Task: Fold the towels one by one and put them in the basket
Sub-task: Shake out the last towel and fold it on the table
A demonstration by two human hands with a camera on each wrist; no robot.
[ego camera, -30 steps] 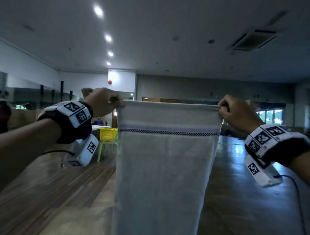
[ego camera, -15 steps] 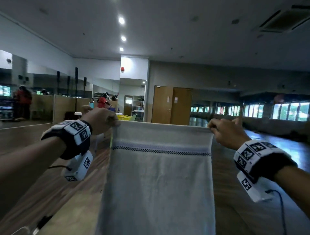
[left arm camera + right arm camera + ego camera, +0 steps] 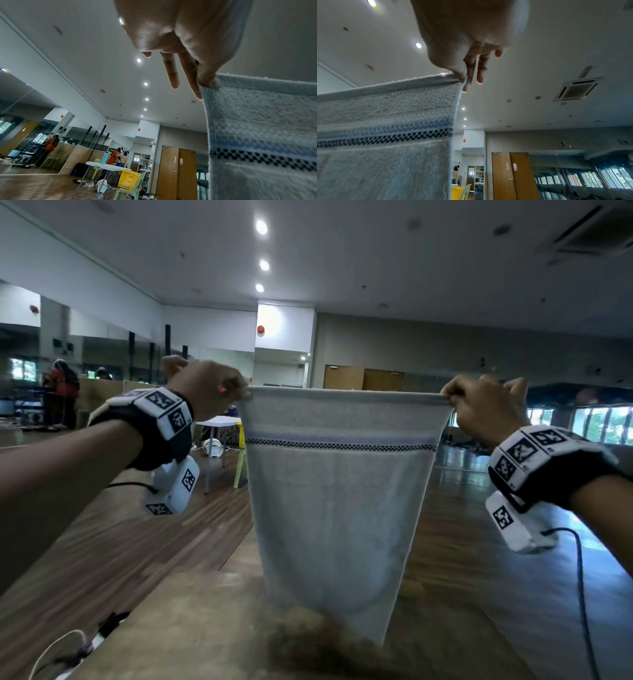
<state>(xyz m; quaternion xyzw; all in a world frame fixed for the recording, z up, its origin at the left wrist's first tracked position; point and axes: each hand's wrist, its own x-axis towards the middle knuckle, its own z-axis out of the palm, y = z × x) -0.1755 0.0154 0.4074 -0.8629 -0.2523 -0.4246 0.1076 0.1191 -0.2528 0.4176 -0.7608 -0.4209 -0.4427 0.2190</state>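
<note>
A pale grey-blue towel (image 3: 337,501) with a blue band and a dark checked stripe hangs spread in the air in front of me. My left hand (image 3: 209,390) pinches its top left corner (image 3: 208,83) between thumb and forefinger, the other fingers straight. My right hand (image 3: 479,405) pinches the top right corner (image 3: 462,79) the same way. The towel's lower edge hangs just above a brown heap (image 3: 318,642) on the wooden table (image 3: 191,628). A yellow basket (image 3: 127,180) stands far off on a green chair, also seen in the right wrist view (image 3: 457,192).
A white folding table (image 3: 104,166) with a blue bottle stands beyond the chair. Two people in orange tops (image 3: 51,146) stand by a mirrored wall at left. Brown doors (image 3: 513,175) lie ahead. A white cable (image 3: 54,648) lies at the table's left edge.
Both hands have kept their pinch on the towel's top corners. The view has shifted, and the hands have spread a little, pulling the top edge tauter.
</note>
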